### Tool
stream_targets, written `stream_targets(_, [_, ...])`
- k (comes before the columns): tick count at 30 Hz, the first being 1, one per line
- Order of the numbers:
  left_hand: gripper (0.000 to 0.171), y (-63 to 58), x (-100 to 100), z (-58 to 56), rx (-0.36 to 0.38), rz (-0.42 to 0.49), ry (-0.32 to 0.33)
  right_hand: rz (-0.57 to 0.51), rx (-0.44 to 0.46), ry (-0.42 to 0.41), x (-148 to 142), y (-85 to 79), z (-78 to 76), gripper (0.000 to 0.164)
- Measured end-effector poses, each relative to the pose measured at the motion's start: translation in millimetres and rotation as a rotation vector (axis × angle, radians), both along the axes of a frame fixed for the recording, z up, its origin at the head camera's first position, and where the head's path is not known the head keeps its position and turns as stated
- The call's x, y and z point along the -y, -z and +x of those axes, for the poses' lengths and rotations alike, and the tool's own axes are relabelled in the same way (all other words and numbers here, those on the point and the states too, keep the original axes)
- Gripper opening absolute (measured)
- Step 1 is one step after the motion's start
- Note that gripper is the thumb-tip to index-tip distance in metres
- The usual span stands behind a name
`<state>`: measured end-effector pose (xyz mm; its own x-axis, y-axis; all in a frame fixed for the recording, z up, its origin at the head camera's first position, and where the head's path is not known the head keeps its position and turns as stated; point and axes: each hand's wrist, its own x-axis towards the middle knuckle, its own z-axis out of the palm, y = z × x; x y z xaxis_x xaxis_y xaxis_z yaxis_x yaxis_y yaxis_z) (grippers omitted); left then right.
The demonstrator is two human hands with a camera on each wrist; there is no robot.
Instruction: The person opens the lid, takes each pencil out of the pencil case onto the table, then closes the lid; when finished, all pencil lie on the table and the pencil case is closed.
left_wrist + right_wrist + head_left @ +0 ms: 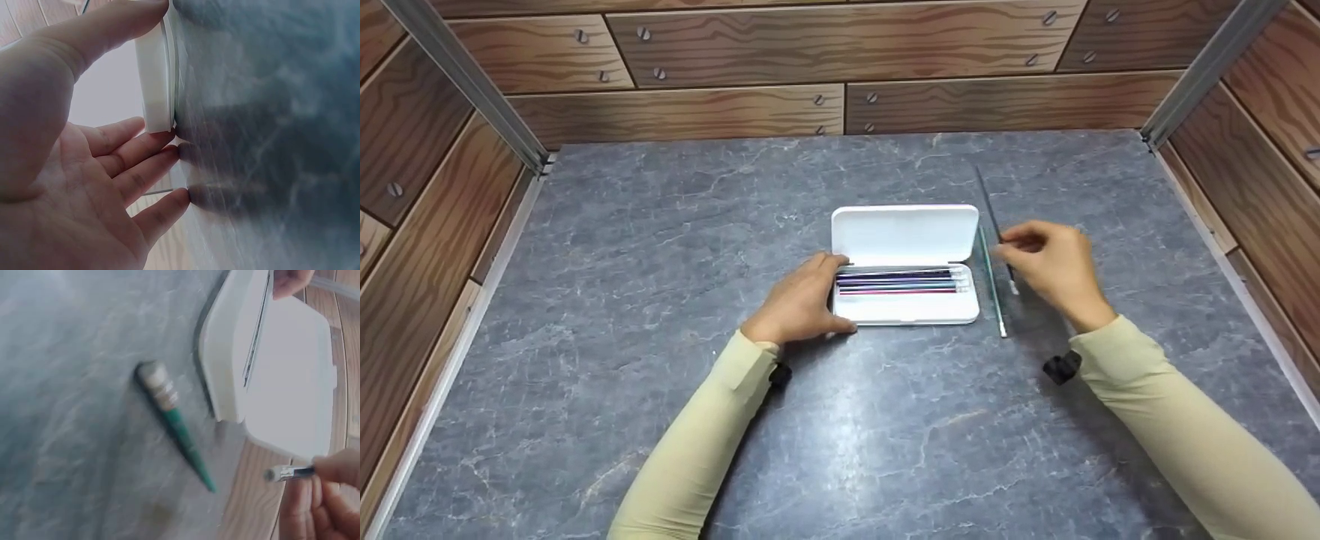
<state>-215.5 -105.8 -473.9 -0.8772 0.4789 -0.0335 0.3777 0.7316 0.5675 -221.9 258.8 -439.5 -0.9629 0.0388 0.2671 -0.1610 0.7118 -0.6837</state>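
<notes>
Centrally, on a grey marbled tabletop (630, 300), an open white pencil case (909, 311) has its hinge at the far side and its lid (907, 234) raised. The person's left hand (802, 301) grips the case's left end, thumb at the near corner, fingers toward the hinge. To the right of the case, the right hand (1054, 262) pinches a dark pencil (987, 196) between thumb and fingertips — long axis front to back, far end leaning slightly left, silver-banded eraser end toward the person. A green pencil (992, 283) lies between case and right hand, nearly parallel, eraser end also nearest. Inside, purple, teal and pink pencils (896, 283) run side to side, pale ends right — any print too blurred to read.
</notes>
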Motion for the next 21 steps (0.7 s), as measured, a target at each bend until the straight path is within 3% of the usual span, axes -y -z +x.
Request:
stream_targets(4, [0.099,-0.4,0,0.1,0.000,0.002,0.002,0.050,0.124,0.062,-18,6.0,3.9,0.024])
stream_targets(11, [0.100,0.4,0,0.4,0.007,0.000,-0.006,0.073,0.341,0.036,-26,17.5,7.8,0.032])
stream_targets(21, [0.100,1.1,0,0.2,0.007,0.008,-0.006,0.061,0.392,-0.011,-22,23.0,12.1,0.032])
